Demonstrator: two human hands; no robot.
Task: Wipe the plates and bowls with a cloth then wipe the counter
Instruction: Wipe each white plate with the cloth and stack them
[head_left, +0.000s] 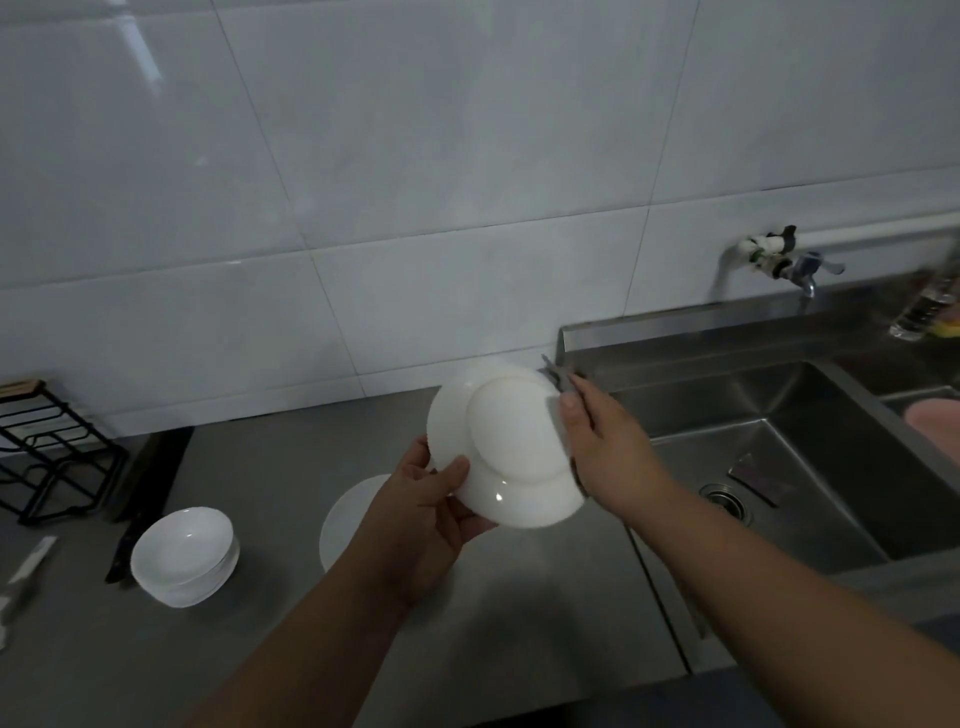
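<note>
Bowls left on counter, sink right, tap behind.

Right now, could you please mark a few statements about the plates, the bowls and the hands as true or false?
1. The left hand grips the white plate by its rim. True.
2. The right hand holds nothing. False: it holds a grey cloth against the plate.
3. The stacked white bowls sit inside the sink. False: they stand on the counter, left of the sink.
4. A second white plate lies on the counter. True.
</note>
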